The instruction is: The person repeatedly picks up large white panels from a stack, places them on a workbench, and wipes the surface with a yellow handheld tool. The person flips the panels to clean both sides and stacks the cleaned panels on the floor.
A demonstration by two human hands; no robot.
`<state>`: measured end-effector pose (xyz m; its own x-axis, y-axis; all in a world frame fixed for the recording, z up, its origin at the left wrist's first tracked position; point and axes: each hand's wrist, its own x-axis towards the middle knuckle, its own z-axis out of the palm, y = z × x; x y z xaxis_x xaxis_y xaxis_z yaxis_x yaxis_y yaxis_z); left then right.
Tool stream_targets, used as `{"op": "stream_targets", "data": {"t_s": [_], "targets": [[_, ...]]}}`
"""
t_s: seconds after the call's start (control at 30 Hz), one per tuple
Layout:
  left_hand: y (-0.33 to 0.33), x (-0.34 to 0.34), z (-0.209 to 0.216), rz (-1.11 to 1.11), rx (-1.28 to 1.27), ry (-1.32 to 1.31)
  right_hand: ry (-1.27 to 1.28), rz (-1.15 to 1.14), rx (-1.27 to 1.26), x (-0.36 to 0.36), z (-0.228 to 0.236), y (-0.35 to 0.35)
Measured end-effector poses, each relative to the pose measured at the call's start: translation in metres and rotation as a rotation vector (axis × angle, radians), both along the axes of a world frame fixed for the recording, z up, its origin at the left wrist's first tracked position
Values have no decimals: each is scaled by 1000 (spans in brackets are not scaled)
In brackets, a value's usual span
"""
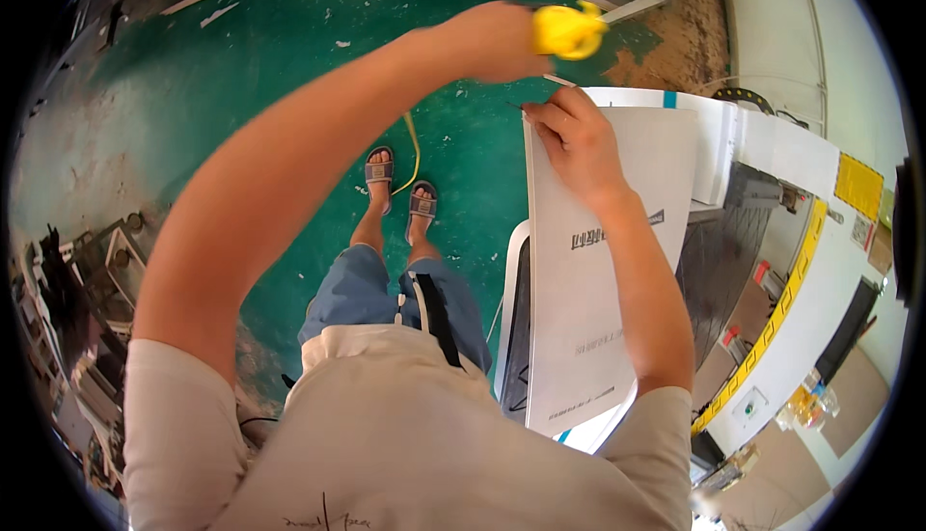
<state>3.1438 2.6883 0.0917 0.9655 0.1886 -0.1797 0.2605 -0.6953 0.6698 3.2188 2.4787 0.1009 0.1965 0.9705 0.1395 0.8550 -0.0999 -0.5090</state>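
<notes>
Apparently we are partway through handling the pale board (579,290), which lies across the white machine (714,131) on our right, its printed face toward us. Our right hand (581,140) is narrow, fingers drawn together, and seems to pinch the board at its top left corner; a thin dark tip beside the fingertips is too small to name. Our left hand (497,41) is closed around a yellow tool (569,31), blurred, so we cannot tell its kind or whether it touches the board. The board looks whole, with no cut or mark that we can make out, so we judge that most of the tool's work is left.

As for edges, the board's long left side faces the green floor (473,193), giving us room there. Its right side lies over the machine, so movement that way looks tighter, and our right forearm crosses its face. Below, a yellow hose (417,150) runs close to our slippers (380,170), worth minding if we step.
</notes>
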Motion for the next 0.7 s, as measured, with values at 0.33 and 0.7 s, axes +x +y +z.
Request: {"op": "stream_targets", "data": {"t_s": [0.33, 0.7], "targets": [[-32, 108, -55, -332, -635, 605, 18, 115, 188, 15, -21, 5], [-48, 94, -17, -228, -434, 554, 27, 460, 189, 40, -30, -5]]}}
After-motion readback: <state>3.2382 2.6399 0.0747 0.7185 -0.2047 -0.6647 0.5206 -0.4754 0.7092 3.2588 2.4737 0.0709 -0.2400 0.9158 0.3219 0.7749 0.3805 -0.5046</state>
